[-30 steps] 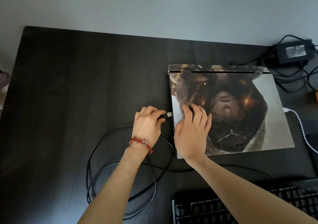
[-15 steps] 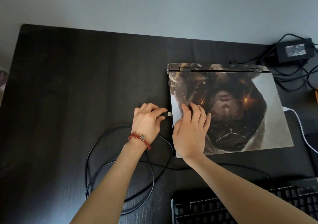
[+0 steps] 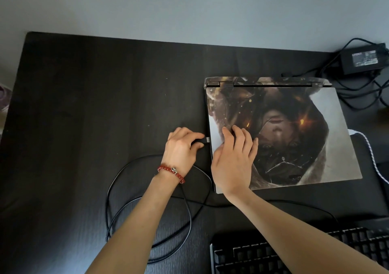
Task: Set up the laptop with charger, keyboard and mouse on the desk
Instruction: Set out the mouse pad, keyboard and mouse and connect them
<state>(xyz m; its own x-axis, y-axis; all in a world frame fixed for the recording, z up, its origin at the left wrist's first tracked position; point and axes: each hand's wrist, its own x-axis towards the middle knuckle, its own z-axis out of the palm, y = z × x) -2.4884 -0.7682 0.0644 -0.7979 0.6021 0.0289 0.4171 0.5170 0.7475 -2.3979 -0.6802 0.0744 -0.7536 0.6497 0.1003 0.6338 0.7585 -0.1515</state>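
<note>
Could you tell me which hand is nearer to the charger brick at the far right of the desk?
Right. The right hand rests on the laptop lid, well short of the brick; the left hand is farther left, pinching the USB plug.

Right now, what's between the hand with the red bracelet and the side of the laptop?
In the head view, the left hand pinches a black USB plug; its metal tip bridges the gap, at the closed laptop's left edge. Beneath is bare desk.

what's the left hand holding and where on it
The left hand pinches the USB plug by its black housing, the metal tip bare at the laptop edge. The right hand only rests flat on the lid.
</note>
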